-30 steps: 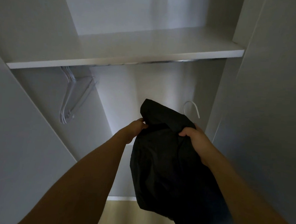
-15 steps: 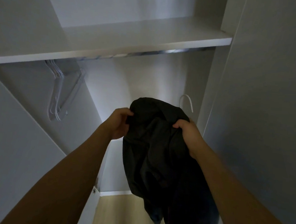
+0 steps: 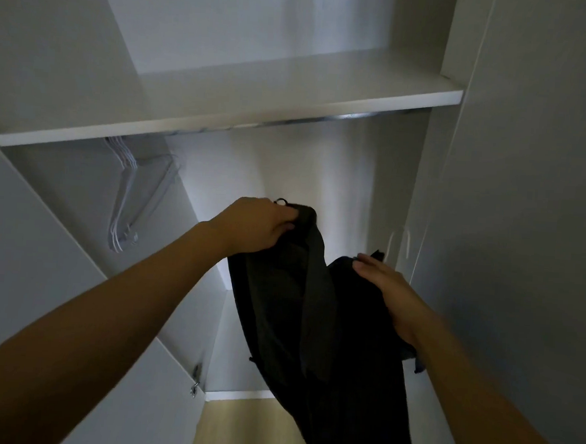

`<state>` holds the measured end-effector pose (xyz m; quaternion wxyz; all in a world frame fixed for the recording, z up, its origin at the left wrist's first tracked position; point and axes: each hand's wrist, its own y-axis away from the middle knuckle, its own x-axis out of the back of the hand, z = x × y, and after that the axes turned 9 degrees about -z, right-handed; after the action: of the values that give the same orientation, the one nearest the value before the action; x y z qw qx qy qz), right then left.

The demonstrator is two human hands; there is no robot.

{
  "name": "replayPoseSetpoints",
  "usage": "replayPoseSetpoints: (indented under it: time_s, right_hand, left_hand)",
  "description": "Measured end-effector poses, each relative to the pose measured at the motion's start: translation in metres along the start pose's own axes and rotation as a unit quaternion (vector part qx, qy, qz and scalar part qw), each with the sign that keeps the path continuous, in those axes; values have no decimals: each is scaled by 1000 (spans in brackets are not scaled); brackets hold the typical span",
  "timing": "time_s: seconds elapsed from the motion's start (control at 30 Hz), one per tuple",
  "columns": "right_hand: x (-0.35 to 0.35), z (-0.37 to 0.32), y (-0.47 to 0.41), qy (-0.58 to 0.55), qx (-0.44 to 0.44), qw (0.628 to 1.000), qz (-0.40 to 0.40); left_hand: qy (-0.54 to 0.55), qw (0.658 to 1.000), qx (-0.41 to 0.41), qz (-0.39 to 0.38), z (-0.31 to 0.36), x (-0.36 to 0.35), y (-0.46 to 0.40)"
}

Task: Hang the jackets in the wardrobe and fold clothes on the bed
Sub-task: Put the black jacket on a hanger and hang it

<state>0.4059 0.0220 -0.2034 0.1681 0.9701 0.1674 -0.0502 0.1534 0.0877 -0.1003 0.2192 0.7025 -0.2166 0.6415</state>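
A dark, nearly black jacket point(image 3: 317, 312) hangs in the air inside the open white wardrobe point(image 3: 285, 94), below the shelf and the metal rail point(image 3: 346, 117). It is bunched and creased, its upper edge drawn up into a peak at the left with a small loop showing at the top, while the rest droops in long folds toward the floor. A second hump of cloth sits lower at the right. A thin white hanger hook point(image 3: 398, 243) shows blurred just behind it. Empty white hangers point(image 3: 124, 204) hang at the rail's left end.
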Motion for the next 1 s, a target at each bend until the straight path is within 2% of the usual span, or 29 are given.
replayPoseSetpoints:
  time_s: [0.03,0.1,0.23,0.3,0.4,0.47,0.53,0.6,0.67,0.73,0.8,0.87,1.0]
  right_hand:
    - [-2,-5,-1,16,18,1000,15]
    - [-10,-16,-3,52,45,997,23]
    - [-30,-30,-6,141,77,987,-15]
    - [-36,-30,-12,163,98,982,-2]
    - [-36,-25,-20,161,129,977,44]
    - [-34,-21,-21,146,159,971,105]
    - [-30,-15,-20,154,197,953,169]
    - [-27,-11,-20,165,221,941,194]
    - [-26,-11,-18,169,224,946,162]
    - [-27,-11,-18,209,236,940,133]
    - [-27,-10,-20,243,231,929,156]
    - [-26,-10,-22,234,204,929,200]
    - [-22,-6,-19,233,165,936,205]
  left_hand:
    - [-46,998,-35,-8,5,4,3]
    - [-61,996,-70,0,15,10,6]
    - [111,992,-51,40,30,19,8]
    - [167,984,-42,38,37,20,10]
    - [252,967,-19,22,37,17,14]
    - [322,946,31,-2,28,14,21]
    - [348,934,80,-28,21,9,30]
    - [360,927,97,-29,19,4,37]
    - [416,903,103,-12,21,1,39]
    - [494,861,118,10,22,-2,39]
    - [576,805,144,13,25,-3,37]
    - [633,757,165,-15,25,-5,35]
    - [596,756,216,-165,19,-22,29]
